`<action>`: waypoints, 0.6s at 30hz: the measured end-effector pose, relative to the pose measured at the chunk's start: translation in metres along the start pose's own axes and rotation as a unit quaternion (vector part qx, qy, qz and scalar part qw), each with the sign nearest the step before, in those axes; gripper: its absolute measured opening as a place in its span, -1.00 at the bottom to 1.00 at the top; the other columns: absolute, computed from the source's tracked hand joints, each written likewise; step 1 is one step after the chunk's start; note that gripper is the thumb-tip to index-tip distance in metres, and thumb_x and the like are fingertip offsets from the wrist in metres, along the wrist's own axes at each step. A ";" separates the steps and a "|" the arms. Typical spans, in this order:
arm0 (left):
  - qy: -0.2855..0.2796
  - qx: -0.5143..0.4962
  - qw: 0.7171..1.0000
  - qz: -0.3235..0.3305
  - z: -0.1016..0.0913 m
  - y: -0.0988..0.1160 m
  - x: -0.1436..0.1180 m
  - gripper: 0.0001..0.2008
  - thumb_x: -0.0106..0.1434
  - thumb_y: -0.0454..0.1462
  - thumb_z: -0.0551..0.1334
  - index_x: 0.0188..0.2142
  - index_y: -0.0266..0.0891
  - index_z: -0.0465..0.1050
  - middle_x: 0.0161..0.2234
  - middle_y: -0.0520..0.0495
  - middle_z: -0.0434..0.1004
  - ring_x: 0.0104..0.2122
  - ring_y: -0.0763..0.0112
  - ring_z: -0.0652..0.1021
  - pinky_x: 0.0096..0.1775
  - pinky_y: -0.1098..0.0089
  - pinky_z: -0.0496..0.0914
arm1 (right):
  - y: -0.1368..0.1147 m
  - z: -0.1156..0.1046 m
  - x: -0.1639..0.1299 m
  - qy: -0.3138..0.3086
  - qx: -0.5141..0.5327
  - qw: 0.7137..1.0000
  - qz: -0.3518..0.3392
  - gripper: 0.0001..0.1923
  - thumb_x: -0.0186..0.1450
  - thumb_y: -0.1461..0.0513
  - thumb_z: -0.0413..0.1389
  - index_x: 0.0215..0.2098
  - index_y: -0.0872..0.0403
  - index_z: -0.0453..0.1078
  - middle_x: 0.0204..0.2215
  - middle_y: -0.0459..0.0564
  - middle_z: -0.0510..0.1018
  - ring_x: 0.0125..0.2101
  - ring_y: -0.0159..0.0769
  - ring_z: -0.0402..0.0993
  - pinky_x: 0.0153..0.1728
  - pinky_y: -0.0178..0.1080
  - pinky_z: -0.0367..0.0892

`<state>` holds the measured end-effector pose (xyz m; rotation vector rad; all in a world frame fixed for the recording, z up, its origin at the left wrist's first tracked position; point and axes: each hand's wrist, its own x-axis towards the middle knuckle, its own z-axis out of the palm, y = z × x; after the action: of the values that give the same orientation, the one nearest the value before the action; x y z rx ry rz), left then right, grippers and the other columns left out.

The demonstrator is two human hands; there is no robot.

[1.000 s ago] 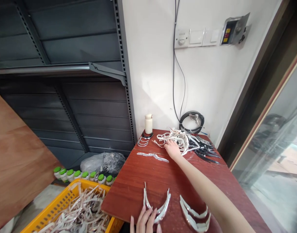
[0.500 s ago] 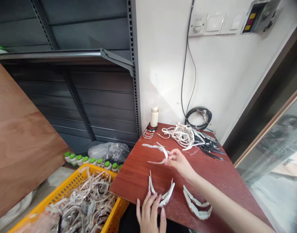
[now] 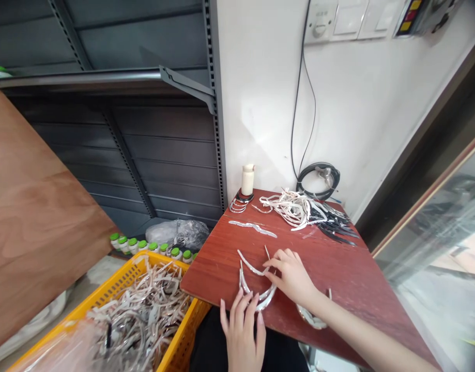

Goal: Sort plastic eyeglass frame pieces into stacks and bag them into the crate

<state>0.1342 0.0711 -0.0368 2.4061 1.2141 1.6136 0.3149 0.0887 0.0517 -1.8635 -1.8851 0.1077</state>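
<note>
My right hand [image 3: 293, 276] pinches a thin, curved silvery-white strip [image 3: 249, 264] over the near part of the table, its ends pointing away from me. Just below it, a pair of similar nested curved strips [image 3: 267, 301] lies near the table edge. My left hand [image 3: 243, 330] rests at that edge with fingers stretched out, the fingertips at the nested strips. Partly covered by my right forearm is another group of curved strips [image 3: 310, 317]. A flat, wavy silvery strip [image 3: 253, 226] lies farther back.
Tangled white strips [image 3: 291, 206] and black strips [image 3: 336, 227] are heaped at the back of the red-brown table [image 3: 214, 258]. A cream cylinder [image 3: 247, 180] stands at its back left corner, near a cable coil [image 3: 332, 192]. At left, a yellow crate [image 3: 86, 305] holds many strips.
My right hand has brought the curved strip toward me, turning it so its ends point away, close to the nested strips. My left hand stays by them. The view has tilted down slightly.
</note>
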 end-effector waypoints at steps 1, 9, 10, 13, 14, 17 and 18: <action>-0.001 0.002 1.000 0.004 0.000 0.000 0.000 -0.69 0.35 -0.31 0.07 0.02 -0.12 0.48 -0.06 0.03 0.60 0.07 0.39 0.48 0.36 0.19 -0.18 | -0.001 0.000 0.001 -0.002 -0.012 1.000 -0.013 -0.88 0.29 0.20 0.23 -0.19 -0.12 0.55 -0.25 -0.07 0.53 -0.16 -0.17 0.35 -0.10 -0.12 0.16; -0.006 0.023 0.999 0.033 -0.002 -0.002 0.003 -0.67 0.34 -0.32 0.06 0.02 -0.13 0.47 -0.04 0.06 0.61 0.06 0.37 0.49 0.36 0.16 -0.21 | -0.029 0.011 0.000 -0.045 -0.096 0.992 -0.064 -0.88 0.33 0.23 0.19 -0.38 0.03 0.52 -0.29 -0.05 0.51 -0.18 -0.18 0.33 -0.10 -0.14 0.14; -0.012 0.029 0.999 0.040 -0.002 -0.004 0.002 -0.67 0.33 -0.32 0.08 0.03 -0.13 0.47 -0.03 0.06 0.61 0.06 0.36 0.49 0.36 0.16 -0.21 | -0.032 0.014 -0.002 -0.052 -0.106 0.991 -0.069 -0.86 0.34 0.25 0.16 -0.38 0.05 0.51 -0.30 -0.03 0.52 -0.18 -0.18 0.33 -0.10 -0.14 0.14; -0.032 0.048 0.996 0.065 -0.002 -0.011 -0.002 -0.66 0.29 -0.32 0.14 0.04 -0.12 0.46 -0.01 0.06 0.60 0.07 0.36 0.50 0.37 0.16 -0.23 | -0.036 0.016 -0.008 -0.080 -0.093 0.990 -0.069 -0.83 0.37 0.29 0.09 -0.37 0.07 0.48 -0.31 -0.03 0.54 -0.22 -0.22 0.36 -0.11 -0.17 0.14; -0.037 0.054 0.995 0.071 -0.002 -0.014 -0.003 -0.65 0.27 -0.32 0.16 0.05 -0.12 0.45 0.00 0.05 0.59 0.06 0.35 0.50 0.37 0.15 -0.24 | -0.036 0.015 -0.009 -0.091 -0.075 0.991 -0.064 -0.81 0.38 0.30 0.07 -0.36 0.07 0.47 -0.31 -0.04 0.55 -0.24 -0.24 0.37 -0.11 -0.18 0.15; -0.037 0.069 0.994 0.080 0.003 -0.019 -0.009 -0.63 0.25 -0.30 0.19 0.06 -0.12 0.44 0.00 0.03 0.59 0.04 0.33 0.52 0.37 0.13 -0.24 | -0.035 0.008 -0.010 -0.126 -0.020 0.991 -0.046 -0.77 0.40 0.29 0.02 -0.36 0.04 0.47 -0.33 -0.09 0.57 -0.26 -0.29 0.39 -0.13 -0.22 0.16; -0.031 0.070 0.994 0.078 0.005 -0.020 -0.010 -0.63 0.25 -0.29 0.18 0.06 -0.12 0.45 -0.01 0.03 0.60 0.02 0.32 0.53 0.37 0.12 -0.24 | -0.035 0.005 -0.010 -0.138 -0.008 0.989 -0.046 -0.76 0.40 0.29 0.01 -0.36 0.04 0.47 -0.33 -0.09 0.57 -0.26 -0.30 0.40 -0.13 -0.22 0.16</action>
<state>0.1244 0.0811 -0.0550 2.6776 1.1960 1.5233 0.2804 0.0784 0.0576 -1.8453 -2.1593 0.3366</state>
